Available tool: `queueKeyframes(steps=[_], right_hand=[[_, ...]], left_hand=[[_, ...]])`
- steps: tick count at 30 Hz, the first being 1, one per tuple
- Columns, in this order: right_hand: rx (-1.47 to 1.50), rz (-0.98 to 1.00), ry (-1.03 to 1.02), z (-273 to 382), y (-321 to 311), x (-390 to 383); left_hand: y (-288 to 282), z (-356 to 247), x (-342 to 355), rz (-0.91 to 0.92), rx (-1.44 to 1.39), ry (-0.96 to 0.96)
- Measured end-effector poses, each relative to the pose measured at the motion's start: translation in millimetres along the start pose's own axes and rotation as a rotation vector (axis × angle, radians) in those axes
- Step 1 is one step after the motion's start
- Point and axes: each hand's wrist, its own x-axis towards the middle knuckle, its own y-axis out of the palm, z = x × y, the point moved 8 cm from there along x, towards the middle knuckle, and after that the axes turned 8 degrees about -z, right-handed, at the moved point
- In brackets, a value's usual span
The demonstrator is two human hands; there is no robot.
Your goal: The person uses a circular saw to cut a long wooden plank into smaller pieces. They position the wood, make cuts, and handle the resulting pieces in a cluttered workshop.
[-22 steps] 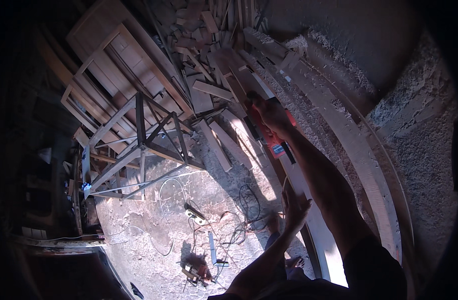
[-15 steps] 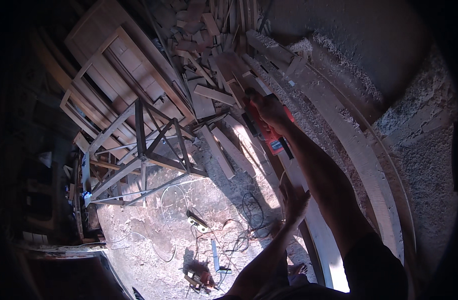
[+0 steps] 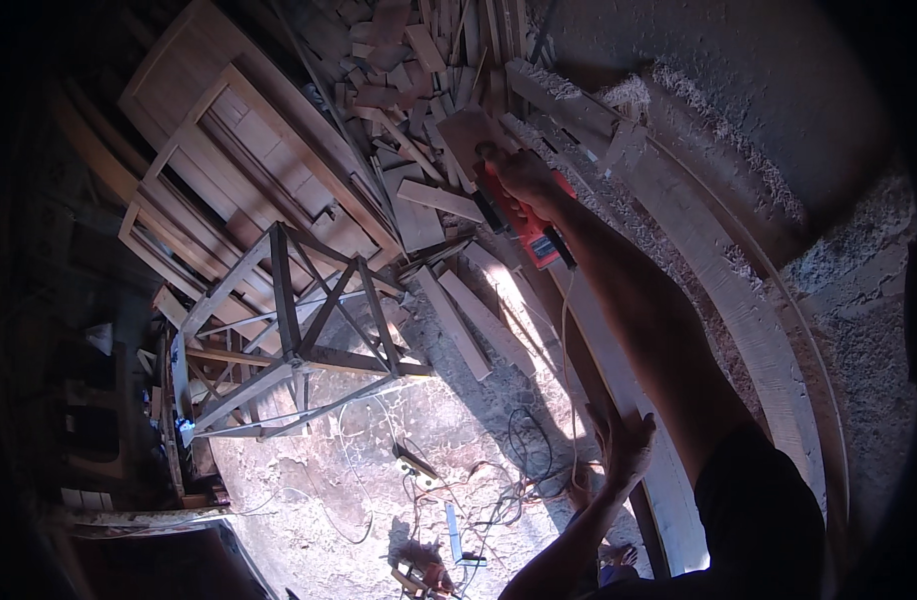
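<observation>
My right hand point(image 3: 527, 182) is closed around the handle of a red electric planer point(image 3: 541, 250). The planer sits on a long pale wooden board point(image 3: 629, 400), toward its far end. From the tool's rear a thin cord point(image 3: 567, 330) trails back along the board's left side. Nearer to me, my left hand point(image 3: 627, 450) lies against the board's left edge, thumb and fingers apart. My right forearm covers part of the board's right side.
Wood offcuts point(image 3: 409, 90) are piled beyond the board. At left are a wooden trestle frame point(image 3: 294, 340) and leaning door panels point(image 3: 269, 150). A long curved plank point(image 3: 719, 270) lies right, among shavings. Tangled cables and a power strip point(image 3: 415, 468) are on the floor.
My right hand has pushed the planer farther along the board, away from me. The whole view has shifted slightly. My left hand stays by the board's edge.
</observation>
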Motion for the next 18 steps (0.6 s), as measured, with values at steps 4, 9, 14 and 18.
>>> queueKeyframes(steps=[4, 9, 14, 18], right_hand=[[0.036, -0.018, -0.09, 11, 3, 34], [0.005, -0.081, -0.425, 26, -6, -9], [-0.08, -0.184, -0.497, -18, -45, -147], [0.152, -0.124, -0.44, -91, -101, -316]], left_hand=[[36, 21, -8, 0.087, 0.273, 0.168], [45, 40, 0, 0.005, 0.218, 0.155], [38, 38, 8, 0.029, 0.001, 0.118], [9, 81, -107, 0.003, -0.172, 0.045]])
